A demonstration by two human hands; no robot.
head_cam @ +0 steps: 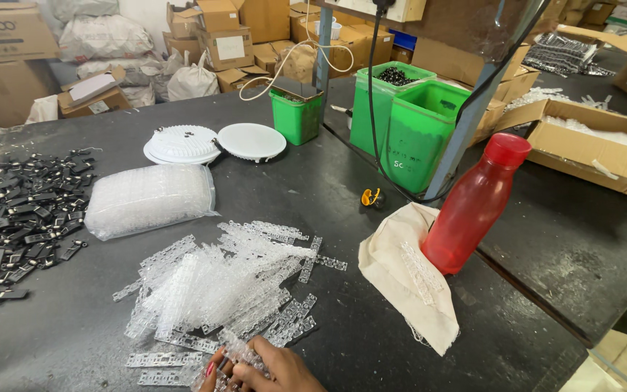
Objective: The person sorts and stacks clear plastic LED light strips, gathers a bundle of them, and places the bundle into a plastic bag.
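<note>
Fingers of your hand (266, 369) pinch clear plastic strip (235, 354) at bottom edge of frame; which hand, cannot tell. Loose strip pile (219, 287) lies just beyond on dark table (313, 189), strips running diagonally. Black clips (16, 218) well left.

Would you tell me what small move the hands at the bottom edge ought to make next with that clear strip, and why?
Probably lay the clear plastic strip down apart from the loose pile of strips, or snap off one segment. Both hands pinch it at the table edge, mostly out of frame, so which hand is which is unclear. The pile lies just ahead of them; the sealed bag of strips lies farther back.
</note>
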